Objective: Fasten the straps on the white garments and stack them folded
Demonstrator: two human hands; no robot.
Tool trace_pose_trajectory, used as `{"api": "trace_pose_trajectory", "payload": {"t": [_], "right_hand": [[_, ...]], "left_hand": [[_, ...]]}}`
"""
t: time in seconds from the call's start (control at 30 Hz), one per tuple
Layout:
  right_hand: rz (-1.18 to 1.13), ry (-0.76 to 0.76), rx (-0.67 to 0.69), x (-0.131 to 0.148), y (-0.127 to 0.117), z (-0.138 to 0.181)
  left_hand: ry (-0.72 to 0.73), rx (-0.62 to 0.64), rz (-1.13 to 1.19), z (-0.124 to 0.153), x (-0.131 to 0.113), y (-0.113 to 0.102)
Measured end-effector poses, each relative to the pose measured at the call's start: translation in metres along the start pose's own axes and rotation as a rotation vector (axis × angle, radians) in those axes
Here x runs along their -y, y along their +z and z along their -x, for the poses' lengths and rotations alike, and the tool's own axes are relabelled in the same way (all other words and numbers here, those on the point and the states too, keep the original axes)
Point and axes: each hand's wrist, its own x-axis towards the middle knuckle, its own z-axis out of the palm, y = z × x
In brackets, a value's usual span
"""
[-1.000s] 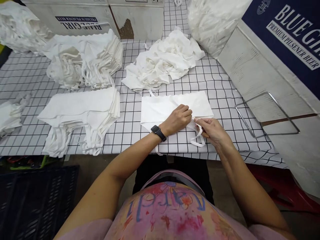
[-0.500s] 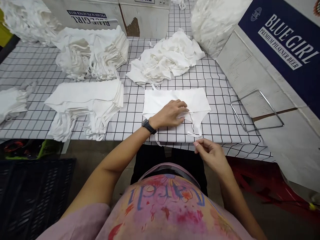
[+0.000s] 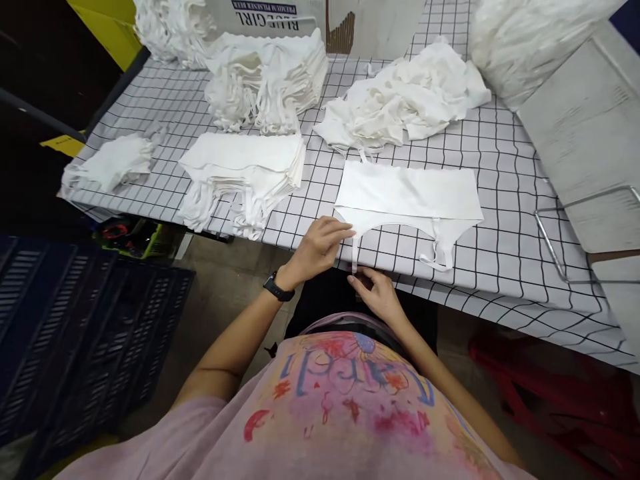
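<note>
A white fabric garment piece (image 3: 407, 193) lies flat near the front edge of the checked table (image 3: 500, 263). My left hand (image 3: 320, 243) pinches its lower left corner where a narrow strap (image 3: 355, 253) hangs down. Just below the table edge, my right hand (image 3: 377, 293) closes its fingertips on the strap's lower end. Another looped strap (image 3: 440, 257) sits at the piece's right side. A black watch is on my left wrist.
A neat stack of folded white pieces (image 3: 247, 170) lies left of the garment, a taller stack (image 3: 265, 77) behind it, and a loose heap (image 3: 400, 100) at the back. A small pile (image 3: 113, 163) sits far left. Cardboard (image 3: 585, 127) and a wire frame (image 3: 575, 230) are right; dark crates (image 3: 65, 333) stand lower left.
The view swung left. My left hand slid from the garment's middle to its lower left corner. My right hand left the right strap and came to the left strap below the table edge.
</note>
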Motion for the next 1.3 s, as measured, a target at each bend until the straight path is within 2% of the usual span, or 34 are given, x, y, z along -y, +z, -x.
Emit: {"api": "trace_pose_trajectory", "payload": {"t": [0.1,0.2,0.3,0.5,0.67,0.77,0.93,1.0,1.1,1.23,1.3], "right_hand": [[-0.005,-0.026,0.004,0.01,-0.003,0.009],[0.029,-0.053,0.001,0.018,-0.013,0.027],[0.079,-0.065,0.006,0.022,-0.027,0.049],[0.093,0.069,0.106,0.022,-0.058,0.093],[0.013,0.129,0.024,0.023,-0.076,0.124],[-0.091,0.165,0.008,0.031,-0.08,0.127],[-0.517,0.209,0.045,0.043,-0.078,0.112],[-0.602,0.196,0.03,0.046,-0.076,0.106],[-0.563,0.109,0.071,0.049,-0.077,0.101],[-0.405,-0.096,0.168,0.049,-0.082,0.101],[-0.35,-0.132,0.166,0.047,-0.083,0.103]], "left_hand": [[0.058,0.192,-0.123,0.008,0.002,0.008],[0.081,0.286,-0.212,0.011,0.003,0.011],[0.085,0.306,-0.253,0.013,0.002,0.009],[0.068,0.266,-0.276,0.016,-0.001,0.012],[0.061,0.228,-0.306,0.018,-0.002,0.016],[0.055,0.225,-0.309,0.02,-0.002,0.016],[0.045,0.234,-0.299,0.02,-0.002,0.016],[0.033,0.24,-0.289,0.02,-0.003,0.017],[0.017,0.217,-0.275,0.02,-0.004,0.018],[-0.003,0.179,-0.27,0.019,-0.009,0.019],[-0.004,0.167,-0.266,0.019,-0.01,0.02]]}}
